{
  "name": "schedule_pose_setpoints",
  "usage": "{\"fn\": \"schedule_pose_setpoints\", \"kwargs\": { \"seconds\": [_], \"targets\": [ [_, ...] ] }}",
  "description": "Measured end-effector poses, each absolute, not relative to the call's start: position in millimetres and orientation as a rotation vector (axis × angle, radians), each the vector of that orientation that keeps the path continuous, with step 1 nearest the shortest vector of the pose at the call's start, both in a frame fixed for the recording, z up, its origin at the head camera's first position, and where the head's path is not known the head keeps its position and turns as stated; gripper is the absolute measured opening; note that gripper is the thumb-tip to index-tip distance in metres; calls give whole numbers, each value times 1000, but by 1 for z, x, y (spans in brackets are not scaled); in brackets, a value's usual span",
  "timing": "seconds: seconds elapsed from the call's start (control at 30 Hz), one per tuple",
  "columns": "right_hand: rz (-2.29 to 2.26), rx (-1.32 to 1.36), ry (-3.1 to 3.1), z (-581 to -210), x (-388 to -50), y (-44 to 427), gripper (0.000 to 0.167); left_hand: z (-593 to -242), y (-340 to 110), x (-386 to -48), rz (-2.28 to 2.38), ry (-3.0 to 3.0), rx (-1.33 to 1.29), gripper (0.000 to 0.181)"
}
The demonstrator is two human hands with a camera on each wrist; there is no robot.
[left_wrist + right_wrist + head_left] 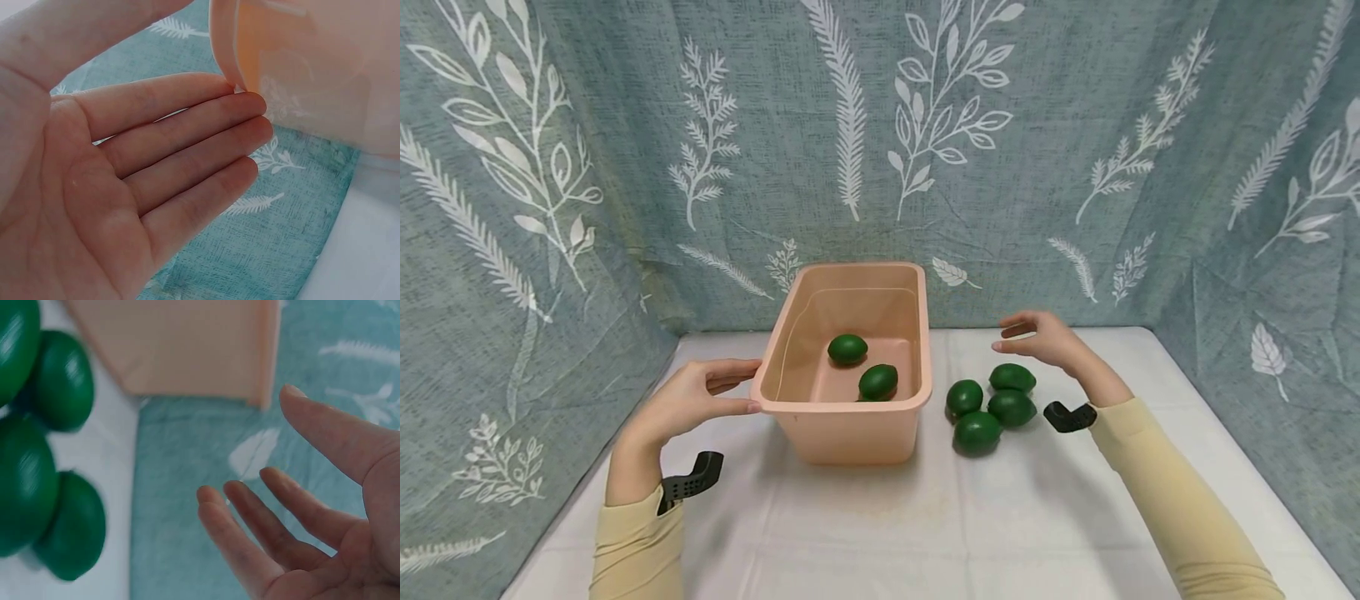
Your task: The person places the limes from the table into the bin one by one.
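A peach-coloured plastic bin [857,437] stands on the white cloth, and two glossy dark green limes lie inside it, one lime [847,349] farther back and another lime [878,382] nearer the front. My left hand [688,400] is at the bin's left rim, its straight fingertips and thumb touching the edge; the left wrist view shows the flat palm [94,200]. To the right of the bin, several more limes [977,432] sit in a close cluster. Just above and behind that cluster my right hand [1039,337] hovers with loosely spread fingers, holding nothing. The right wrist view shows its fingers [300,506] apart from the limes [72,525].
Blue-green fabric [760,125] printed with white leaves hangs behind and along both sides. A white cloth [865,533] covers the table up to it. Each wrist carries a black strap-on device, one device [692,479] on the left and one device [1070,417] on the right.
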State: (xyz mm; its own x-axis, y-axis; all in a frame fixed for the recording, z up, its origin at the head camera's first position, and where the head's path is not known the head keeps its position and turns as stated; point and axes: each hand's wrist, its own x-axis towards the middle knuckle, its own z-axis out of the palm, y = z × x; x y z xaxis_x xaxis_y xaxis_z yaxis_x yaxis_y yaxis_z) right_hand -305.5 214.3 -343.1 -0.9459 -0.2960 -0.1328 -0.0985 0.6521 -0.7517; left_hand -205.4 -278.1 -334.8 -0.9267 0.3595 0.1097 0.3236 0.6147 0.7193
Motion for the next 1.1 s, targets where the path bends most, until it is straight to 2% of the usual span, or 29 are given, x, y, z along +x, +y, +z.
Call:
{"fn": "schedule_pose_setpoints", "kwargs": {
  "seconds": [0.3,1.1],
  "targets": [
    [-1153,-281,2634,-365,-304,242,71,-335,-279,-205,1221,2789,585,63],
    [-1185,-393,2526,-410,-333,267,63,-332,-277,-202,1245,2775,569,63]
  ]
}}
